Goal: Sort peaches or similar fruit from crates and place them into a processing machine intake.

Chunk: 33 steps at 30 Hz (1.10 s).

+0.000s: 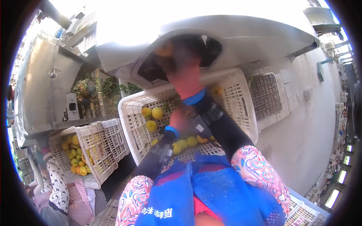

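My right hand (185, 77), in a pink glove with a blue cuff, reaches up into the dark oval opening (211, 51) of a pale metal machine. Motion smears its fingers. A blurred orange-yellow fruit (164, 49) shows beside them in the opening; whether they touch it is unclear. Down inside a white plastic crate (252, 109), my left hand (179, 119), gloved alike, is blurred too, its fingers partly hidden by my right forearm. Yellow round fruits (157, 113), perhaps peaches, lie near it at the left, and several more (191, 141) rest along the near side.
The machine's pale housing (260, 35) overhangs the crate's far side. To the left stands another white crate (98, 150) of yellow fruit, with a co-worker's patterned sleeve (58, 184) next to it. A dark grid (265, 94) sits right of my crate, beside pale floor (301, 124).
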Tool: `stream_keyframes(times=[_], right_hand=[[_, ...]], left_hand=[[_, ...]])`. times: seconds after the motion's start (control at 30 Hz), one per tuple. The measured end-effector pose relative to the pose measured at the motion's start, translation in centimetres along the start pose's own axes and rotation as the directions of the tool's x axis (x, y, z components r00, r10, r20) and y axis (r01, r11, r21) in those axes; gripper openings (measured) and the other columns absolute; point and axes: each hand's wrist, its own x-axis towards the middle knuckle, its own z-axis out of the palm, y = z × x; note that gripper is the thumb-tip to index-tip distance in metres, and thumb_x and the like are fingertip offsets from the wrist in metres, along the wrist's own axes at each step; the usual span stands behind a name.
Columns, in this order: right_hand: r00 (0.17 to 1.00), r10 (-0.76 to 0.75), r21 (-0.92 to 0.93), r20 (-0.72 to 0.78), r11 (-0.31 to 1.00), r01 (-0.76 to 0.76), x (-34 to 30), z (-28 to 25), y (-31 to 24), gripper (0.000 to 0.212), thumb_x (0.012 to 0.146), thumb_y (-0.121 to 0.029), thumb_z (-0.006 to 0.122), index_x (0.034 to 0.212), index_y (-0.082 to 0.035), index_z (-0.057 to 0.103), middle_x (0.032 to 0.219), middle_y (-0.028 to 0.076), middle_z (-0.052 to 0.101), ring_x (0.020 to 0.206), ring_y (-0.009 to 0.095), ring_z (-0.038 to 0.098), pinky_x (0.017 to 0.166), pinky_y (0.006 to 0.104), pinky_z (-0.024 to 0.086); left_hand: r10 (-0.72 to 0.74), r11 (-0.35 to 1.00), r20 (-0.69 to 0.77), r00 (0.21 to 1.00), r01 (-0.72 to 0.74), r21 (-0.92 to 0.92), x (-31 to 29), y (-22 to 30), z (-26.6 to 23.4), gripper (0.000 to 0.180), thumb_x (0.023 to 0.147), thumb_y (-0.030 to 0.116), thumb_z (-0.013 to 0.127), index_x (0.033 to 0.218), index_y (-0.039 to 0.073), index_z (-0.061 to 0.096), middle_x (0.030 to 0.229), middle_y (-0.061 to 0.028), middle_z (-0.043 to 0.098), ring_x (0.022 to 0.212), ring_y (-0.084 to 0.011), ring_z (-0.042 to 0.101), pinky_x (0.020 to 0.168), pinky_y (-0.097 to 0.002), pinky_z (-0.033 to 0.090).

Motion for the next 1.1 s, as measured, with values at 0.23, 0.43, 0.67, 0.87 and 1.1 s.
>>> stream_keyframes(times=[0.23, 0.43, 0.67, 0.87, 1.1], right_hand=[[0.634, 0.597, 0.032, 0.492, 0.715, -0.698, -26.5, -12.3, -6.5, 0.054, 0.091, -0.018, 0.072, 0.139, 0.001, 0.058, 0.132, 0.026, 0.064, 0.117, 0.042, 0.063, 0.097, 0.0484, 0.050], [0.291, 0.918, -0.623, 0.270, 0.397, -0.673, -40.0, -9.2, 13.0, 0.075, 0.096, -0.054, 0.060, 0.147, -0.001, 0.048, 0.130, 0.024, 0.066, 0.113, 0.039, 0.067, 0.095, 0.0469, 0.054], [0.432, 0.560, -0.467, 0.706, 0.828, -0.310, -39.6, -8.8, 15.3, 0.068, 0.091, -0.053, 0.068, 0.137, -0.005, 0.060, 0.132, 0.021, 0.065, 0.118, 0.036, 0.065, 0.099, 0.0478, 0.053], [0.358, 0.528, 0.170, 0.770, 0.370, -0.913, -26.4, -14.2, -2.8, 0.077, 0.078, -0.035, 0.087, 0.142, -0.005, 0.055, 0.137, 0.018, 0.063, 0.125, 0.035, 0.061, 0.103, 0.0430, 0.051], [0.724, 0.379, 0.236, 0.577, 0.771, -0.592, -20.3, -15.8, -10.4, 0.088, 0.076, -0.027, 0.087, 0.151, -0.004, 0.046, 0.142, 0.024, 0.058, 0.130, 0.040, 0.058, 0.106, 0.0429, 0.050]], left_hand=[[-0.413, 0.484, 0.444, 0.795, -0.222, 0.847, -25.2, -1.3, -0.5, 0.037, 0.084, 0.033, 0.067, 0.113, 0.010, 0.074, 0.113, -0.0162, 0.071, 0.109, -0.0296, 0.069, 0.095, -0.0418, 0.055], [-0.646, 0.567, 0.649, 0.401, -0.316, 0.760, -14.1, 7.3, 0.5, 0.043, 0.080, 0.036, 0.070, 0.114, 0.011, 0.075, 0.120, -0.0176, 0.070, 0.114, -0.0315, 0.068, 0.099, -0.0432, 0.055], [-0.524, 0.766, 0.656, 0.543, 0.637, 0.085, -17.8, 4.1, -2.8, 0.077, 0.087, 0.060, 0.067, 0.144, 0.010, 0.054, 0.146, -0.0171, 0.054, 0.133, -0.0310, 0.054, 0.112, -0.0463, 0.045], [-0.339, -0.032, 0.538, 0.772, 0.562, -0.827, -19.4, 5.9, -4.2, 0.091, 0.091, 0.077, 0.051, 0.153, 0.011, 0.044, 0.152, -0.0133, 0.049, 0.138, -0.0340, 0.048, 0.114, -0.0554, 0.040], [-0.311, 0.274, 0.297, 0.903, 0.385, -0.881, -20.0, 14.1, -7.7, 0.101, 0.088, 0.082, 0.049, 0.153, 0.006, 0.043, 0.154, -0.0144, 0.047, 0.142, -0.0333, 0.044, 0.117, -0.0486, 0.036]])
